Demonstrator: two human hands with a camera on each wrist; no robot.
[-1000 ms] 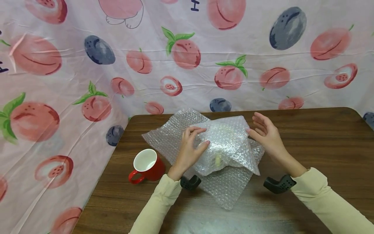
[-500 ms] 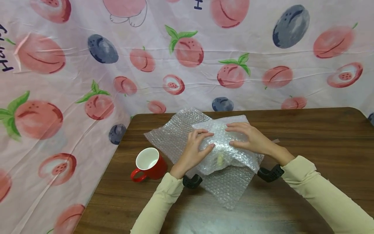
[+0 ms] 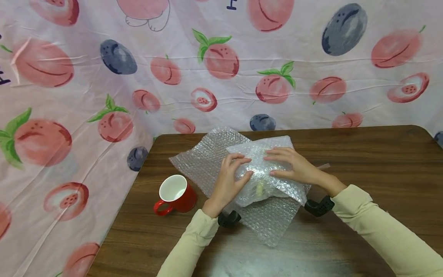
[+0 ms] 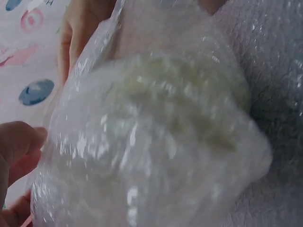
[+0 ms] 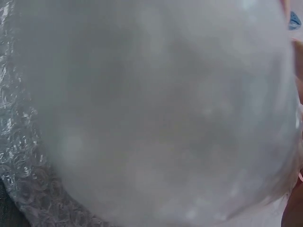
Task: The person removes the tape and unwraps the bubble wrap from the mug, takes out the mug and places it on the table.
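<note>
A bundle in bubble wrap [image 3: 261,154] lies on a larger spread sheet. The thing inside is mostly hidden; pale yellow-green patches show through in the left wrist view. My left hand [image 3: 225,184] rests at the bundle's left side, fingers relaxed and slightly bent, thumb toward its middle. From the right, my right hand [image 3: 294,165] lies over the top with fingers fairly straight, pressing the folded flap. The two hands face each other with a small gap between the fingertips. In the right wrist view, the blurred wrapped bundle [image 5: 156,118] fills most of the frame.
A red mug [image 3: 185,198] with a white inside stands left of the wrap, its handle toward the left. The wooden table [image 3: 373,173] extends to the right. A fruit-print cloth [image 3: 238,96] hangs behind and along the left side.
My right hand has moved left, from beside the wrap's right edge onto the top of the bundle. The left hand has barely shifted. A narrow strip now sticks out behind the right wrist.
</note>
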